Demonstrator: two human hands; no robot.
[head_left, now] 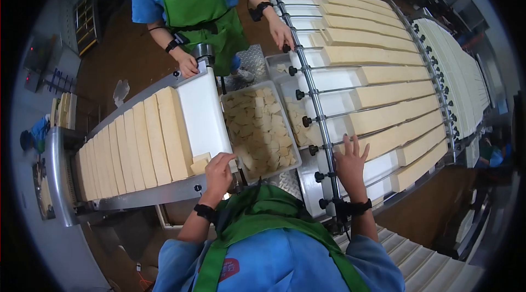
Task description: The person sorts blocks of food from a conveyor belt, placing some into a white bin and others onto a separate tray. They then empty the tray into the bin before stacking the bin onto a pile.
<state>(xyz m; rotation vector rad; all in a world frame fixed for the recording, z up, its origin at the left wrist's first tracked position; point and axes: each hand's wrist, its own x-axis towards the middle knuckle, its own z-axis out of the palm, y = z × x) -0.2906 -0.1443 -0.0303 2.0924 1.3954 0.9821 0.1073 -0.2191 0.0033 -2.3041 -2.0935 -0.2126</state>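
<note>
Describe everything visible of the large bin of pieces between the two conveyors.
The bin is pale, rectangular and open-topped, apparently plastic, with a raised rim. It stands upright, low between the left conveyor and right conveyor, filled with flat, irregular cream-coloured pieces, some shadowed. What supports it is mostly hidden.

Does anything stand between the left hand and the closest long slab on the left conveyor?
Yes: small pale pieces lie between the left hand and the closest long slab, beside the slab's near end.
</note>
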